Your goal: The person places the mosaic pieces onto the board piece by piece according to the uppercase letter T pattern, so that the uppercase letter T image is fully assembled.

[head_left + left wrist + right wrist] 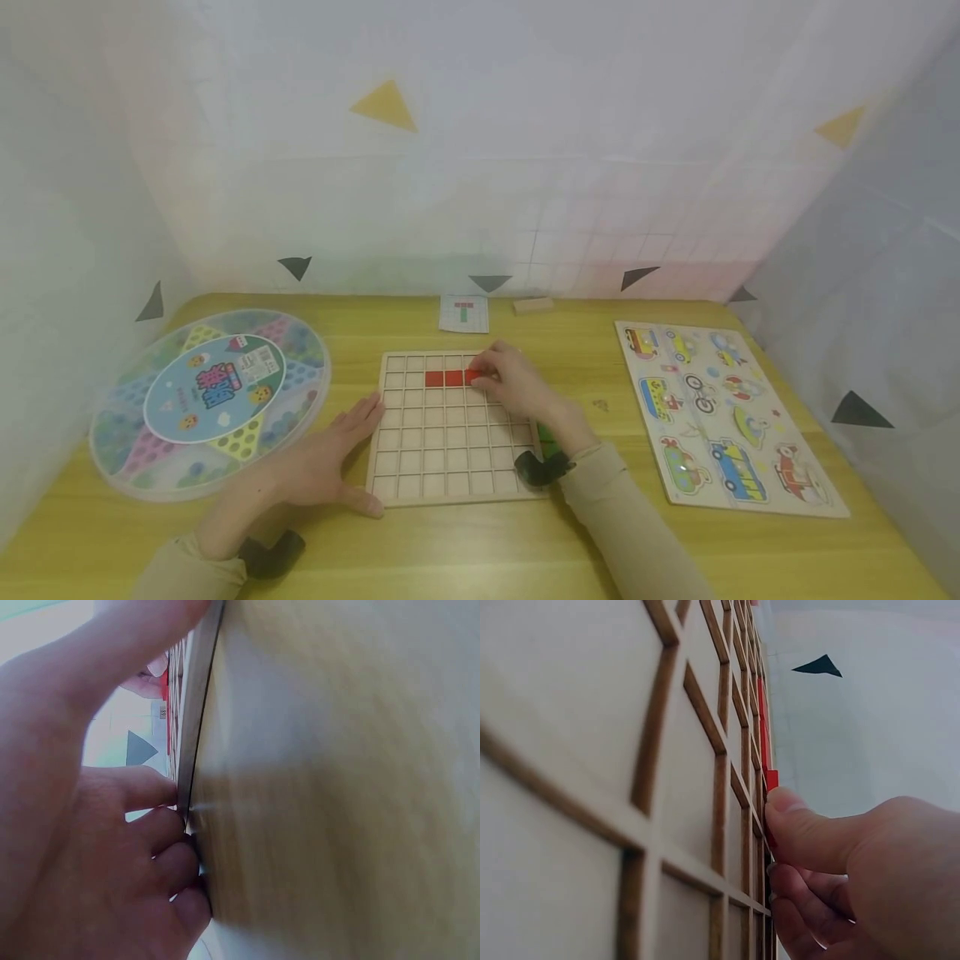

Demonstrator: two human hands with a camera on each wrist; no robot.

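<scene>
A wooden grid board [453, 437] lies in front of me, with red square tiles [435, 379] in its second row from the back. My right hand [517, 387] reaches over the board's far right part and pinches a red tile [772, 778] between thumb and fingers, at the right end of that red row. Along the board's left edge rests my left hand [318, 458], thumb spread from the fingers. In the left wrist view its fingertips [171, 793] touch the board's side. Green pieces [550, 437] lie at the board's right edge, partly hidden by my right wrist.
Behind the board lies a small card [463, 317] printed with a red and green T shape. A wooden block [533, 306] is beside it. A round Chinese checkers box [213, 392] occupies the left, and a wooden vehicle puzzle [708, 433] the right. White sheeting [480, 200] surrounds the table.
</scene>
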